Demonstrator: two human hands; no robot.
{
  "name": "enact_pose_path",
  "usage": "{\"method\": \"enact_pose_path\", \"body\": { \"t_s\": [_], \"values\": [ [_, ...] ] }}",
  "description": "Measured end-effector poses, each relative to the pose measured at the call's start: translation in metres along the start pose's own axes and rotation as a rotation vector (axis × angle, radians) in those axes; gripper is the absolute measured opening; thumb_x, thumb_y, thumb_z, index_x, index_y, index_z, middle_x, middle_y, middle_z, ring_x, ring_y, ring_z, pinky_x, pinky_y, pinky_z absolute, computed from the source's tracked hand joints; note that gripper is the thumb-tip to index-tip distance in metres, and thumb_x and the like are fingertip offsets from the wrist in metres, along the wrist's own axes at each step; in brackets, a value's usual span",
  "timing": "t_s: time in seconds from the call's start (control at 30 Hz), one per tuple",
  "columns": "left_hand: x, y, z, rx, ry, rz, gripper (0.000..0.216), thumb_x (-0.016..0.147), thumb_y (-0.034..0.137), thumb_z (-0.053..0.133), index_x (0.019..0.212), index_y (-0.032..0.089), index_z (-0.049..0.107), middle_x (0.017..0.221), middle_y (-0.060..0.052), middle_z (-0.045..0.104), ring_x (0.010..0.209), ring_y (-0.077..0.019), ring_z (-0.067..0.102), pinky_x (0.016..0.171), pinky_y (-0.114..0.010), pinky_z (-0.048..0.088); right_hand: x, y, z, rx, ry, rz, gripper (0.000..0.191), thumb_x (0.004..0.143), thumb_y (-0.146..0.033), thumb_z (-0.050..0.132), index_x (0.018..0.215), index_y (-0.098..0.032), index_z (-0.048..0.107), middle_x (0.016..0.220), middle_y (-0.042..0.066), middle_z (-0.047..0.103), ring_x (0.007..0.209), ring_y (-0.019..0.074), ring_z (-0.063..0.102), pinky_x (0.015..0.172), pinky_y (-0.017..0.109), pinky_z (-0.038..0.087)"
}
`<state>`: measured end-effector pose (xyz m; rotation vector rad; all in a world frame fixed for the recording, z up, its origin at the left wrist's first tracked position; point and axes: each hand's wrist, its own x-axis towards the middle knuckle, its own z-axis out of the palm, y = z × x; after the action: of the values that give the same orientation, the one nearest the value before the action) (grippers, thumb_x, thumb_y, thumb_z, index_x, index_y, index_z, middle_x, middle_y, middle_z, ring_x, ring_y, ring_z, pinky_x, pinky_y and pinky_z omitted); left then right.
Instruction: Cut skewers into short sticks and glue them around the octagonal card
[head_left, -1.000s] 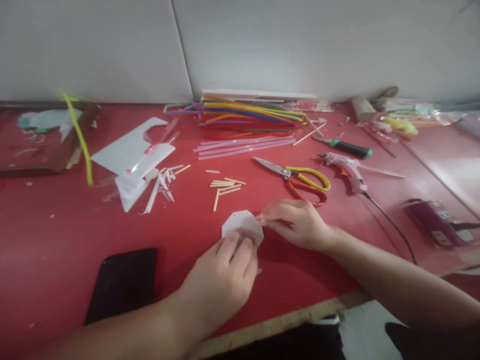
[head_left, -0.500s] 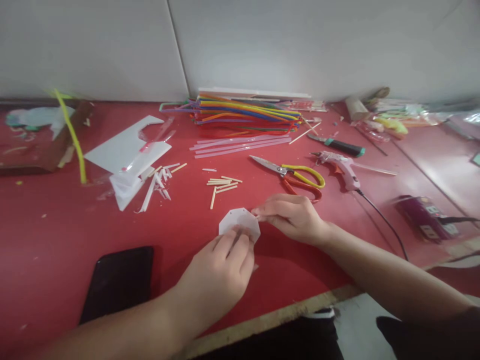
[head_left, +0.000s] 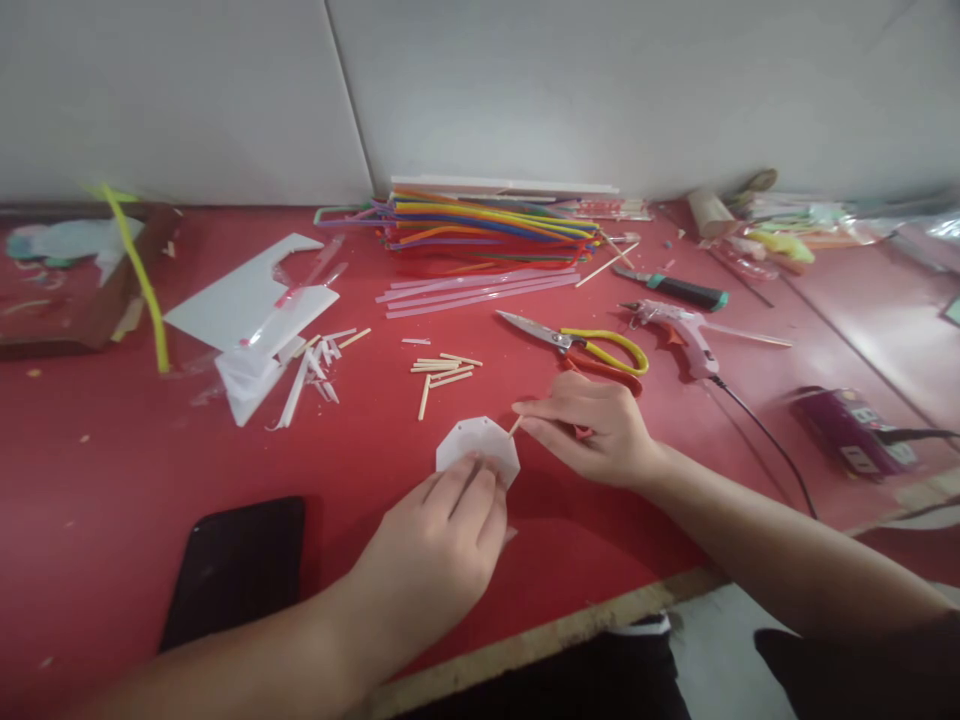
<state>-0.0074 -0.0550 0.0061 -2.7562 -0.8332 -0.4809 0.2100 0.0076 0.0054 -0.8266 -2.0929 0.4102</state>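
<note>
A white octagonal card point(head_left: 466, 440) with small holes along its edge lies on the red table near the front. My left hand point(head_left: 448, 525) grips it, fingers bent over its lower part and hiding that portion. Between the thumb and index finger of my right hand point(head_left: 592, 430) is a short wooden stick point(head_left: 515, 426), slanted, its lower end at the card's right edge. Several similar cut sticks point(head_left: 446, 370) lie loosely just beyond the card. Scissors point(head_left: 574, 345) with yellow and red handles rest behind my right hand.
A pink glue gun point(head_left: 686, 335) with a cord and a green-black cutter point(head_left: 682, 290) lie to the right. Colourful pipe cleaners point(head_left: 495, 225) are piled by the wall. White board scraps point(head_left: 247, 305) and a black phone point(head_left: 236, 565) are on the left.
My right hand's fingers have lifted slightly off the card's edge, so more of the stick shows between them. My left hand stays on the card.
</note>
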Motion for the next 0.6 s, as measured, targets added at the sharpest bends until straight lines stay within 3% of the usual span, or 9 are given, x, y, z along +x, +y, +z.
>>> {"method": "enact_pose_path", "body": {
  "t_s": [0.23, 0.43, 0.6],
  "values": [
    [-0.0014, 0.0000, 0.0011, -0.003, 0.015, -0.009, 0.028, 0.093, 0.021, 0.054, 0.108, 0.004, 0.071, 0.105, -0.016, 0.074, 0.093, -0.0285, 0.072, 0.073, -0.036, 0.063, -0.0005, -0.0001, -0.0070, 0.025, -0.052, -0.024, 0.032, 0.094, -0.018, 0.042, 0.093, -0.014, 0.074, 0.053, -0.001, 0.053, 0.051, 0.0131, 0.047, 0.060, 0.034, 0.038],
    [-0.0014, -0.0007, -0.0006, -0.005, 0.014, -0.008, 0.027, 0.093, 0.020, 0.054, 0.106, 0.004, 0.071, 0.104, -0.015, 0.075, 0.092, -0.0280, 0.072, 0.073, -0.036, 0.063, 0.0015, 0.0031, -0.0086, -0.021, -0.057, -0.129, 0.035, 0.085, -0.012, 0.042, 0.101, -0.014, 0.073, 0.052, -0.002, 0.052, 0.050, 0.0139, 0.044, 0.061, 0.035, 0.036],
    [-0.0004, -0.0021, -0.0008, -0.008, 0.004, -0.007, 0.028, 0.093, 0.021, 0.054, 0.108, 0.004, 0.071, 0.105, -0.015, 0.074, 0.093, -0.0277, 0.072, 0.074, -0.035, 0.063, 0.0015, 0.0026, -0.0073, -0.124, -0.005, -0.162, 0.028, 0.087, -0.015, 0.047, 0.097, -0.014, 0.074, 0.052, -0.001, 0.053, 0.051, 0.0143, 0.046, 0.062, 0.036, 0.039]
  ]
}}
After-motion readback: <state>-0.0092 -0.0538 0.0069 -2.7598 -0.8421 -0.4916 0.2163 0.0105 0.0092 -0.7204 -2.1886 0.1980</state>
